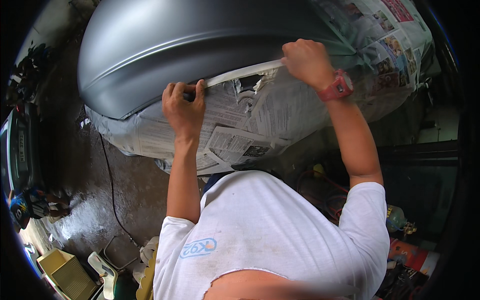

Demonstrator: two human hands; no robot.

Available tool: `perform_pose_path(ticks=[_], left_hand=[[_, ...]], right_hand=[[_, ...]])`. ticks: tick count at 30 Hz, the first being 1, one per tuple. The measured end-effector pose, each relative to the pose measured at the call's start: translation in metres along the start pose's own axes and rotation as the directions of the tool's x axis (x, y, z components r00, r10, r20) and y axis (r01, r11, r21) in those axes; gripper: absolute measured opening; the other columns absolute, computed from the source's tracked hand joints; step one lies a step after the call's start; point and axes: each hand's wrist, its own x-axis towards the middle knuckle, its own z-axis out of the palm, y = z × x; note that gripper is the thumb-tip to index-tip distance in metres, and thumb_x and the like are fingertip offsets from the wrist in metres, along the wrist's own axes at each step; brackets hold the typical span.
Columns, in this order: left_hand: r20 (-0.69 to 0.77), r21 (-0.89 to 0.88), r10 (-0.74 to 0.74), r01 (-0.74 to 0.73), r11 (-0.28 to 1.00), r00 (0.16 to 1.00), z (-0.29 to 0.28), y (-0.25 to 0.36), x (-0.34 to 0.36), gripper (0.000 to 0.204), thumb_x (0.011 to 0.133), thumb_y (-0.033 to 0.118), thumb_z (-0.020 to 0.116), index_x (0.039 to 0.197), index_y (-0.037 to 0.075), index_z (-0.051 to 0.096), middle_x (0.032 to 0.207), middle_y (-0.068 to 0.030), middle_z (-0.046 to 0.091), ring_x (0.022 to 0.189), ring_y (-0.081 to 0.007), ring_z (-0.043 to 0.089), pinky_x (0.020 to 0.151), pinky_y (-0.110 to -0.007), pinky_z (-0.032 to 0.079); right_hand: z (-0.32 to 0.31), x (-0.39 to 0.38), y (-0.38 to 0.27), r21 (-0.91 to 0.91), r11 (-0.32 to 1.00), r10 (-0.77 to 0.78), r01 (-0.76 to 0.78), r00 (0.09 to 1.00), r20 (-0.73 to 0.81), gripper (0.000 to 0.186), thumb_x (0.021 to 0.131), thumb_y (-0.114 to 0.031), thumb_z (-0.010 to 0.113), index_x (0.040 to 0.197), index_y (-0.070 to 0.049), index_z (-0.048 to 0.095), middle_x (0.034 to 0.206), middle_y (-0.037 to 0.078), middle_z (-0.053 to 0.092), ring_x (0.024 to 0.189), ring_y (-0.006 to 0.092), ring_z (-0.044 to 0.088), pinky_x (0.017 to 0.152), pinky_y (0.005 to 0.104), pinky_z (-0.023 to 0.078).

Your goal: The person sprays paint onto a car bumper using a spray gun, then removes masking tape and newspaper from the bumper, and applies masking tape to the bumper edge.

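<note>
A pale strip of masking tape (242,72) stretches between my hands along the lower edge of a dark grey car body panel (200,47). My left hand (184,107) is closed at the strip's left end, with thumb and fingers against the panel edge. Closed on its right end is my right hand (306,60), with a red watch (340,86) on the wrist. Printed newspaper (150,127) covers the car below the strip. Just under the tape the paper is torn, and a dark gap (248,84) shows through.
More newspaper and clear film (392,55) wrap the car at the far right. A dark hose (111,185) lies on the wet floor (92,200) at left. Near the lower left are a yellowish bin (65,275) and a chair frame (117,250). A small cylinder (395,218) stands at right.
</note>
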Motion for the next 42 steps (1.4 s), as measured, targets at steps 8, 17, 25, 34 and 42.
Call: perform_pose_path(ticks=[8,17,25,34,42], left_hand=[[0.234,-0.183,0.505,-0.472,0.862,0.831,0.012,0.034,-0.015,0.052,0.099,0.023,0.085,0.146,0.007,0.068,0.151,-0.012,0.07,0.14,-0.0346,0.064,0.119,-0.049,0.051],[0.416,-0.157,0.51,-0.493,0.856,0.753,0.046,0.079,-0.033,0.085,0.11,0.062,0.061,0.171,0.004,0.045,0.173,-0.0201,0.049,0.162,-0.0381,0.045,0.137,-0.054,0.033],[0.427,-0.247,0.548,-0.49,0.836,0.719,0.078,0.112,-0.031,0.097,0.103,0.058,0.073,0.17,-0.004,0.041,0.176,-0.0239,0.043,0.165,-0.04,0.039,0.138,-0.053,0.029],[0.461,-0.219,0.555,-0.517,0.827,0.693,0.08,0.109,-0.031,0.094,0.1,0.051,0.077,0.17,-0.002,0.042,0.177,-0.0211,0.043,0.166,-0.039,0.038,0.138,-0.052,0.03],[0.341,-0.395,0.625,-0.497,0.773,0.702,0.058,0.132,-0.019,0.063,0.105,0.032,0.075,0.161,0.007,0.057,0.164,-0.0171,0.059,0.145,-0.0339,0.06,0.122,-0.05,0.047]], right_hand=[[-0.001,0.001,-0.003,0.006,1.0,0.017,-0.018,0.999,0.046,0.02,0.091,-0.028,0.085,0.094,-0.008,0.084,0.09,0.016,0.081,0.092,0.0381,0.081,0.082,0.0483,0.064],[-0.003,0.0,-0.003,0.018,1.0,0.009,-0.01,0.998,0.058,0.019,0.093,-0.027,0.084,0.095,-0.008,0.082,0.088,0.015,0.08,0.09,0.0366,0.081,0.08,0.0481,0.064],[0.001,-0.006,-0.005,0.026,0.999,0.044,-0.045,0.999,0.018,0.013,0.093,-0.022,0.081,0.091,-0.009,0.083,0.086,0.015,0.081,0.086,0.0372,0.081,0.076,0.0474,0.064],[0.036,-0.052,-0.024,0.642,0.755,0.535,-0.138,0.695,-0.48,0.022,0.111,-0.026,0.073,0.107,-0.005,0.075,0.072,0.011,0.073,0.067,0.0253,0.075,0.063,0.0383,0.056],[-0.006,-0.088,-0.033,0.975,0.223,0.51,-0.015,0.854,-0.103,0.038,0.116,-0.024,0.069,0.15,-0.007,0.069,0.083,0.003,0.072,0.074,0.0046,0.062,0.067,0.0251,0.05]])
